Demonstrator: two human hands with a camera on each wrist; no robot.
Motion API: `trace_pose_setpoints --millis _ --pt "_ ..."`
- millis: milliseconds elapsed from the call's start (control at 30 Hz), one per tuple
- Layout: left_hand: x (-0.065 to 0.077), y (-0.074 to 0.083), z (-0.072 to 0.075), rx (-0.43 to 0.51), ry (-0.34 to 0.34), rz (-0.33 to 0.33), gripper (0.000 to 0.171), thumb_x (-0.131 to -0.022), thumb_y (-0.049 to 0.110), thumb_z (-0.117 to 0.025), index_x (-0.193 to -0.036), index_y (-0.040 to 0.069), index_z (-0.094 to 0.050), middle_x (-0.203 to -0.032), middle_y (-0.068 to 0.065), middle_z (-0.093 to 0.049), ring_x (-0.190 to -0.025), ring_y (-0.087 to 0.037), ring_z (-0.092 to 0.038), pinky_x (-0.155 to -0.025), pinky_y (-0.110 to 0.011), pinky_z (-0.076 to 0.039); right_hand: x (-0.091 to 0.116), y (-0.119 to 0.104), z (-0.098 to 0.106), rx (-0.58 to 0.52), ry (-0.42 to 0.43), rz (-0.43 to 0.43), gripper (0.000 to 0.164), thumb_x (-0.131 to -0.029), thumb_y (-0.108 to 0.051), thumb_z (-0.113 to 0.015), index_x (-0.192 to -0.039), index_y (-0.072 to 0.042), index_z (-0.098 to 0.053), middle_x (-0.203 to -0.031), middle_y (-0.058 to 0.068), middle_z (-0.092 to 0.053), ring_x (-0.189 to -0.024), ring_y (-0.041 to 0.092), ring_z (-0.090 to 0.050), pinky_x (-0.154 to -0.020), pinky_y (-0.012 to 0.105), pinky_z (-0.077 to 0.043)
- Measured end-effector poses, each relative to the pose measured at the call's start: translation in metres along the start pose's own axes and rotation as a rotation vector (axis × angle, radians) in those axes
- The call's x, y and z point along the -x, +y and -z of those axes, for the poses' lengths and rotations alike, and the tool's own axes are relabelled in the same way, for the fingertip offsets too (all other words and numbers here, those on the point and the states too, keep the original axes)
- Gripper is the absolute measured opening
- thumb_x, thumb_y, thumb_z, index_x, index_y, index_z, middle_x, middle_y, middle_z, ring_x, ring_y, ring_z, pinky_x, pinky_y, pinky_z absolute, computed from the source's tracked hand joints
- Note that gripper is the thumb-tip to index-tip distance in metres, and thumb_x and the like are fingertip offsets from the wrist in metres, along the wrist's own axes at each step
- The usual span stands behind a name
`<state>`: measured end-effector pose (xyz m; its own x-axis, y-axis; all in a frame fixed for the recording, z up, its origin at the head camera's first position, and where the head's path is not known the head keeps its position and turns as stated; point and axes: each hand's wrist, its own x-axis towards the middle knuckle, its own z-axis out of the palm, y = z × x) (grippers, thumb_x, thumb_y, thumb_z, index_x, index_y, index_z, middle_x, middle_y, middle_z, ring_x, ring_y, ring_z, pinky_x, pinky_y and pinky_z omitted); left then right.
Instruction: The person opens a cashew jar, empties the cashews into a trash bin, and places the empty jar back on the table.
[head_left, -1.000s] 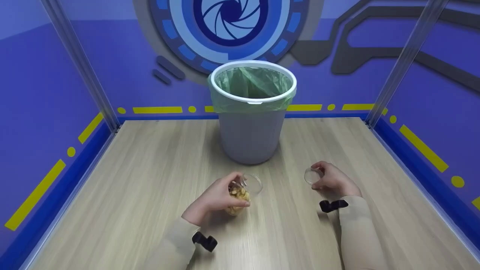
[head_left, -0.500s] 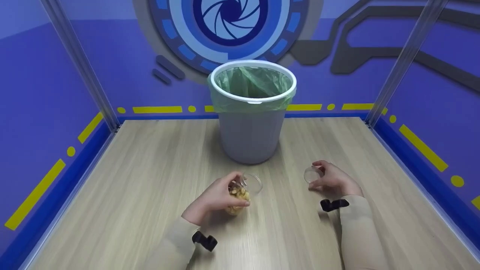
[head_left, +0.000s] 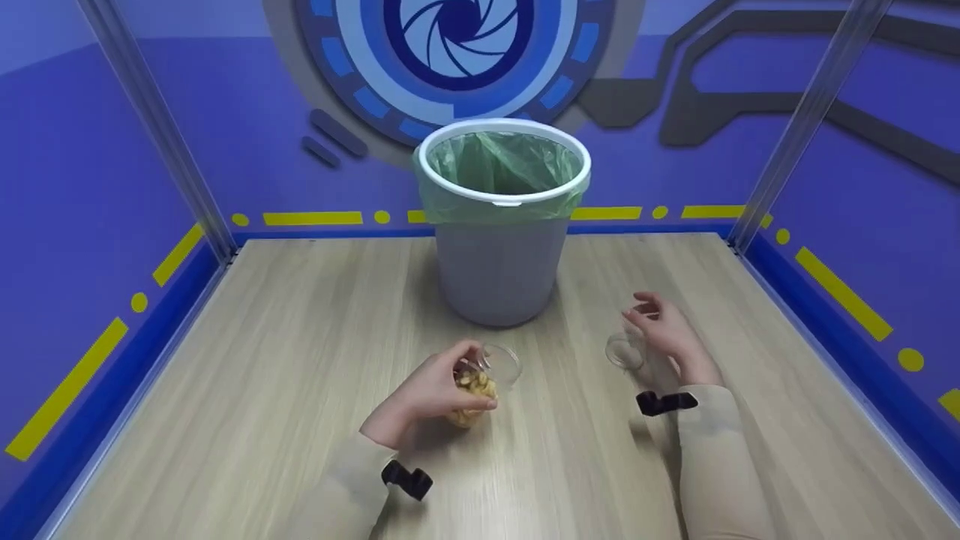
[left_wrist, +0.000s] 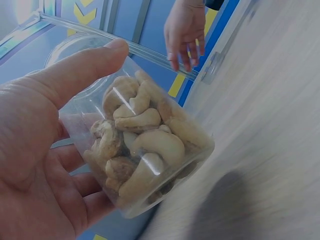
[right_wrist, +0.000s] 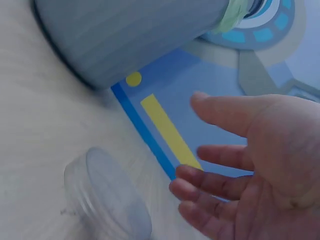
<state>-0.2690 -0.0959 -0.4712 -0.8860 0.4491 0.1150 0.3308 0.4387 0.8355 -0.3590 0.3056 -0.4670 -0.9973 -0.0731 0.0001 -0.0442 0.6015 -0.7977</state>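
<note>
A clear plastic jar of cashews (left_wrist: 150,145) is gripped by my left hand (head_left: 429,388), thumb on one side and fingers round the other. In the head view it tilts, its uncapped mouth facing up and to the right. Whether its base touches the table I cannot tell. The clear round lid (head_left: 622,351) lies on the table to the right. Just above and beyond that lid is my right hand (head_left: 670,334), apart from it. In the right wrist view, the right hand's fingers are relaxed with nothing between them, and the lid (right_wrist: 107,195) sits below.
A grey bin (head_left: 501,262) with a white rim and green liner bag (head_left: 499,161) stands behind the hands at the middle back. Blue patterned walls with metal corner posts enclose the wooden table (head_left: 322,315) on the back and both sides.
My right hand has let go of the lid and risen away from it, leaving it on the table. The left hand and jar have stayed nearly still.
</note>
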Motion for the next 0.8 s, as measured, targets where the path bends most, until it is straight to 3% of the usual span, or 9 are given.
trace_pose_setpoints --millis 133,267,567,800 --pt "-0.001 0.001 0.002 0.01 0.009 -0.006 0.067 -0.073 0.029 -0.093 -0.129 0.018 -0.058 -0.116 -0.008 -0.068 -0.104 -0.025 -0.065 -0.095 -0.045 -0.054 -0.002 -0.018 0.002 -0.15 0.056 0.025 0.058 -0.108 -0.03 -0.052 -0.154 0.001 -0.037 -0.139 0.026 -0.056 -0.104 0.013 -0.066 -0.087 0.025 -0.054" --pt "-0.001 0.003 0.003 0.028 0.01 -0.002 0.068 -0.073 0.028 -0.093 -0.13 0.018 -0.058 -0.117 -0.008 -0.067 -0.104 -0.025 -0.065 -0.095 -0.044 -0.054 -0.002 -0.042 0.004 -0.3 0.084 0.033 0.058 -0.108 -0.036 -0.05 -0.154 -0.001 -0.039 -0.144 0.024 -0.055 -0.093 0.0 -0.066 -0.084 0.018 -0.054" --pt "0.001 0.008 0.008 0.026 0.035 0.017 0.066 -0.073 0.028 -0.093 -0.129 0.02 -0.058 -0.118 -0.008 -0.067 -0.105 -0.024 -0.065 -0.094 -0.044 -0.054 -0.027 -0.114 0.02 -0.535 0.138 -0.008 0.061 -0.108 -0.039 -0.049 -0.157 -0.005 -0.035 -0.129 0.003 -0.057 -0.094 0.007 -0.068 -0.084 0.019 -0.056" --pt "0.003 0.015 0.024 -0.017 0.066 -0.003 0.067 -0.074 0.028 -0.093 -0.129 0.016 -0.058 -0.117 -0.007 -0.066 -0.105 -0.025 -0.064 -0.092 -0.043 -0.054 -0.046 -0.167 0.029 -0.574 0.138 0.032 0.056 -0.108 -0.031 -0.052 -0.154 -0.002 -0.04 -0.118 0.002 -0.058 -0.08 0.007 -0.071 -0.077 0.017 -0.058"
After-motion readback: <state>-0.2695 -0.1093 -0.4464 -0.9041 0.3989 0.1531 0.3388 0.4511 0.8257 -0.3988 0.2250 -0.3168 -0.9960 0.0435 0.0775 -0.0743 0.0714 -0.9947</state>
